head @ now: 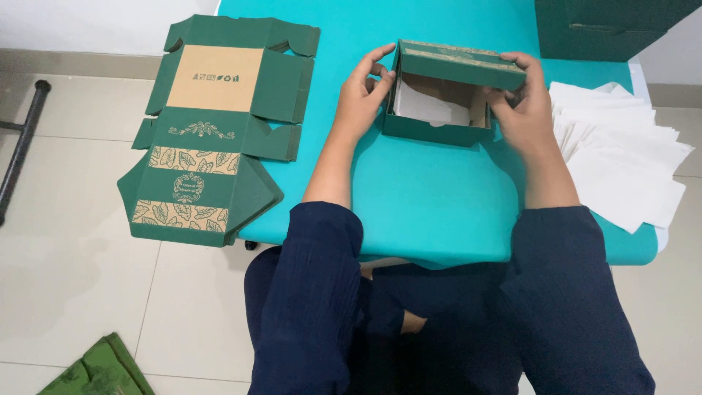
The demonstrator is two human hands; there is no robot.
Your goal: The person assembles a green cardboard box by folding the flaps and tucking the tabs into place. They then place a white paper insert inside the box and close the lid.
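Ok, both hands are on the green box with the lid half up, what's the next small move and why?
Probably fold the lid down over the box. The left hand and the right hand already grip its two ends, the walls stand upright, and white paper lies inside, so closing looks like what is left.

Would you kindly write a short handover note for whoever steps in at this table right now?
Left hand grips the left end of the green box; right hand grips its right end and lid flap.
The box stands folded up on the teal table, white paper inside.
Left to do: the lid is not shut.
Flat boxes lie stacked left, paper sheets right.
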